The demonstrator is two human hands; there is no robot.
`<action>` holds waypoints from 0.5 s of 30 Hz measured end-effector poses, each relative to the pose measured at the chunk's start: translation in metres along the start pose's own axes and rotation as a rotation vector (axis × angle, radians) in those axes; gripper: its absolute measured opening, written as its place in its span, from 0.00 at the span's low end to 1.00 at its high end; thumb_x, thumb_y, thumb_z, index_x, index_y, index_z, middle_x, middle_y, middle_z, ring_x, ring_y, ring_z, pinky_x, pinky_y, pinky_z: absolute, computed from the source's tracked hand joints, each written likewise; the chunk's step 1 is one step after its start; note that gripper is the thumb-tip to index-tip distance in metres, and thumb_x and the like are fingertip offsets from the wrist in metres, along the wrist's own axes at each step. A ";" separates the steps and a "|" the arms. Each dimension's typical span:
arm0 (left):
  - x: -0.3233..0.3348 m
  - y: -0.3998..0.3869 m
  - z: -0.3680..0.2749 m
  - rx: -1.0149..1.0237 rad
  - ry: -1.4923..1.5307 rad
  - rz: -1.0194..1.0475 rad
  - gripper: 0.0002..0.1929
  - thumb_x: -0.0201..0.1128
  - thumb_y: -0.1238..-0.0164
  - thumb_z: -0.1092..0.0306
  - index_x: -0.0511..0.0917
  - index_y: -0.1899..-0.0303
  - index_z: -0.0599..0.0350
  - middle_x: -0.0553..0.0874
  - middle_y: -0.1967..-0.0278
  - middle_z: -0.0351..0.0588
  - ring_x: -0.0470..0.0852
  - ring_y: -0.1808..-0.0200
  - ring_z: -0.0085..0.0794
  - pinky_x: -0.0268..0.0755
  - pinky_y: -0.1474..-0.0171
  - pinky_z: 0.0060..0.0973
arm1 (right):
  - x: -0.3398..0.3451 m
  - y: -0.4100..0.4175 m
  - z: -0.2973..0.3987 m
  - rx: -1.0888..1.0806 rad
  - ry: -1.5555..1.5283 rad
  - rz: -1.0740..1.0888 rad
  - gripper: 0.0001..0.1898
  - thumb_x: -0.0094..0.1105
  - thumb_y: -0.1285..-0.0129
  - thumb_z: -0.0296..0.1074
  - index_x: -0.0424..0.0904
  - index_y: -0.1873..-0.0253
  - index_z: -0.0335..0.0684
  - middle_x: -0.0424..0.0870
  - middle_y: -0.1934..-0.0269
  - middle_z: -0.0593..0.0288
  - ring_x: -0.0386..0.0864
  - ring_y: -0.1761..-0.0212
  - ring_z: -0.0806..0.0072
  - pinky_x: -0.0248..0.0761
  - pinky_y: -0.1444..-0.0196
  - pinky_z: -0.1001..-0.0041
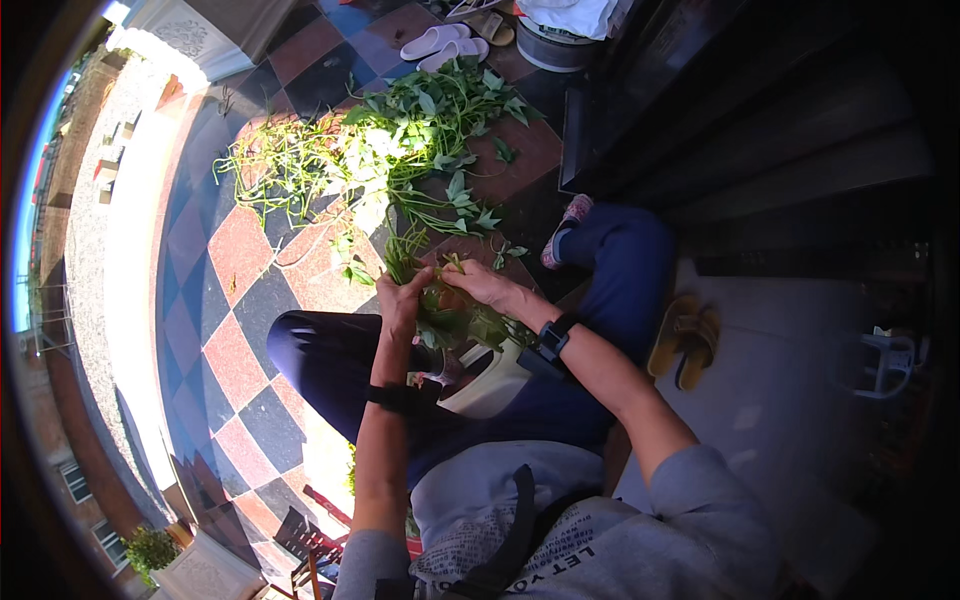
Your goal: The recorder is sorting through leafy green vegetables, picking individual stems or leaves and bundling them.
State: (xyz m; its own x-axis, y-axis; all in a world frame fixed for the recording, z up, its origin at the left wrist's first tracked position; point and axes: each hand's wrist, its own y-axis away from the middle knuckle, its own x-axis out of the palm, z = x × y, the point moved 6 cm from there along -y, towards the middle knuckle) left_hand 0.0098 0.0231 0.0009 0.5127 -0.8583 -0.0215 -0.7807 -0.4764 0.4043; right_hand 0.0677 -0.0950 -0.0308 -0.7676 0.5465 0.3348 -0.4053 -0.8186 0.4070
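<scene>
In front of my knees, my left hand (401,296) grips a bunch of green stems (405,251), whose cut or bare ends stick up past the thumb. Close beside it, my right hand (480,283) pinches thin stems between thumb and fingers. Broad green leaves (442,326) hang below both hands, partly in shadow; how many stems each hand holds is hidden. Beyond the hands, a loose heap of leafy green vines (427,127) spreads over the checkered tile floor (240,352). Its stems lie mostly to the left and its leaves to the right.
Pale clogs (442,46) and a bucket (553,49) stand behind the heap. Yellow sandals (684,341) lie on pale flooring to my right. A dark doorway edge (574,142) rises at the far right. A planter (206,566) stands at lower left.
</scene>
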 end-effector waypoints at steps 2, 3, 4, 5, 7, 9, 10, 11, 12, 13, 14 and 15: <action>-0.007 0.001 -0.004 0.006 0.051 -0.042 0.07 0.63 0.48 0.73 0.77 0.66 0.61 0.79 0.77 0.38 0.71 0.81 0.15 0.61 0.78 0.13 | 0.013 0.007 0.009 0.167 -0.173 0.081 0.10 0.46 0.36 0.38 0.71 0.60 0.38 0.75 0.74 0.68 0.72 0.74 0.85 0.65 0.72 0.83; -0.005 0.000 -0.006 0.010 0.052 -0.037 0.07 0.63 0.48 0.73 0.77 0.66 0.61 0.79 0.77 0.38 0.71 0.81 0.15 0.61 0.78 0.13 | 0.009 0.006 0.007 0.163 -0.171 0.077 0.10 0.46 0.36 0.38 0.71 0.60 0.38 0.75 0.74 0.68 0.72 0.74 0.85 0.65 0.72 0.83; -0.003 -0.001 -0.005 -0.011 0.090 -0.023 0.08 0.63 0.48 0.73 0.76 0.65 0.61 0.79 0.78 0.38 0.70 0.82 0.15 0.60 0.78 0.13 | 0.009 0.005 0.007 0.119 -0.205 0.142 0.10 0.46 0.37 0.38 0.71 0.59 0.38 0.74 0.75 0.69 0.70 0.75 0.85 0.64 0.74 0.83; -0.001 -0.002 -0.005 -0.032 0.127 -0.008 0.08 0.63 0.47 0.73 0.76 0.65 0.61 0.78 0.78 0.38 0.69 0.82 0.15 0.59 0.79 0.12 | 0.009 0.004 0.007 0.076 -0.237 0.209 0.10 0.47 0.37 0.38 0.72 0.59 0.38 0.73 0.76 0.69 0.69 0.77 0.85 0.63 0.75 0.83; 0.000 -0.001 -0.005 -0.036 0.150 0.014 0.09 0.63 0.47 0.73 0.75 0.63 0.61 0.78 0.78 0.38 0.68 0.82 0.15 0.59 0.79 0.12 | 0.012 0.004 0.003 0.100 -0.279 0.198 0.10 0.47 0.37 0.37 0.72 0.60 0.38 0.73 0.76 0.69 0.68 0.77 0.86 0.61 0.77 0.84; 0.001 0.000 -0.006 -0.040 0.172 0.035 0.10 0.62 0.47 0.73 0.75 0.62 0.61 0.78 0.78 0.38 0.68 0.83 0.15 0.59 0.79 0.12 | 0.014 0.005 0.002 0.124 -0.322 0.188 0.10 0.47 0.37 0.37 0.72 0.60 0.38 0.72 0.76 0.69 0.66 0.78 0.86 0.59 0.79 0.85; 0.001 0.001 -0.006 -0.050 0.190 0.048 0.11 0.62 0.46 0.73 0.74 0.61 0.61 0.79 0.76 0.39 0.67 0.83 0.15 0.58 0.79 0.11 | 0.015 0.007 0.004 0.134 -0.326 0.201 0.09 0.48 0.38 0.37 0.72 0.61 0.37 0.73 0.76 0.69 0.66 0.79 0.86 0.58 0.80 0.85; 0.001 0.002 -0.005 -0.061 0.208 0.060 0.11 0.61 0.46 0.73 0.74 0.60 0.62 0.80 0.74 0.40 0.67 0.83 0.15 0.58 0.79 0.11 | 0.016 0.008 0.005 0.143 -0.330 0.214 0.09 0.48 0.39 0.36 0.72 0.61 0.37 0.73 0.75 0.68 0.65 0.81 0.87 0.56 0.81 0.85; 0.001 0.002 -0.007 -0.059 0.209 0.059 0.11 0.61 0.46 0.73 0.74 0.60 0.62 0.80 0.74 0.40 0.67 0.83 0.15 0.58 0.79 0.11 | 0.016 0.009 0.009 0.143 -0.327 0.215 0.09 0.48 0.39 0.36 0.72 0.61 0.37 0.73 0.75 0.68 0.65 0.81 0.87 0.56 0.81 0.85; 0.002 0.001 -0.008 -0.061 0.256 0.069 0.12 0.61 0.45 0.73 0.73 0.59 0.62 0.81 0.71 0.41 0.67 0.83 0.14 0.58 0.79 0.11 | 0.016 0.010 0.012 0.143 -0.283 0.220 0.08 0.48 0.40 0.35 0.72 0.62 0.37 0.72 0.77 0.68 0.64 0.82 0.87 0.55 0.82 0.85; 0.003 0.000 -0.010 -0.063 0.302 0.080 0.12 0.60 0.44 0.73 0.73 0.58 0.63 0.82 0.69 0.43 0.66 0.83 0.14 0.58 0.79 0.11 | 0.016 0.010 0.013 0.144 -0.238 0.225 0.08 0.48 0.40 0.34 0.72 0.62 0.37 0.72 0.79 0.69 0.63 0.83 0.88 0.55 0.83 0.86; 0.002 0.000 -0.013 -0.062 0.302 0.081 0.12 0.60 0.44 0.73 0.73 0.58 0.63 0.82 0.69 0.43 0.66 0.83 0.14 0.58 0.79 0.11 | 0.014 0.009 0.011 0.143 -0.238 0.225 0.08 0.48 0.40 0.34 0.72 0.62 0.37 0.72 0.79 0.69 0.63 0.83 0.88 0.55 0.83 0.86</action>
State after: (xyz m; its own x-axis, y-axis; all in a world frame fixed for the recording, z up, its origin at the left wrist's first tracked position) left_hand 0.0154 0.0239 0.0124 0.5398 -0.7933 0.2814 -0.8049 -0.3885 0.4486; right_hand 0.0585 -0.0929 -0.0131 -0.6860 0.3952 0.6109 -0.1533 -0.8993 0.4096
